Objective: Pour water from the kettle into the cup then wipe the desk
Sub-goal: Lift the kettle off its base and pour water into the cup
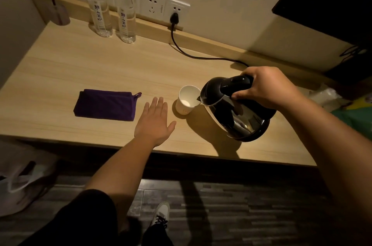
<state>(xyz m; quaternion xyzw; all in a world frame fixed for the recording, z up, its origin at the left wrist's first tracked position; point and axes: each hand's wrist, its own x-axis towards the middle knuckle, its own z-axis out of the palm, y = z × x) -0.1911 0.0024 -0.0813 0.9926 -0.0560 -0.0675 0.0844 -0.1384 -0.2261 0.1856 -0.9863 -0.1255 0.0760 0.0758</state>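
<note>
Kettle (235, 108) gripped by right hand (267, 88) tips over cup (188, 99); left hand (155, 123) flat, released.

Glossy polished steel kettle (239, 118) with shiny black plastic lid; matt white paper cup (186, 100); soft purple cloth (104, 105); smooth pale wood-grain desk (80, 64).

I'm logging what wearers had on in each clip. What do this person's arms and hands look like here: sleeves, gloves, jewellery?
Both forearms are bare. The left hand and right hand wear no gloves, and no rings, watch or bracelet show. A dark sleeve covers the left upper arm; the right arm leaves the picture with no sleeve visible.
</note>
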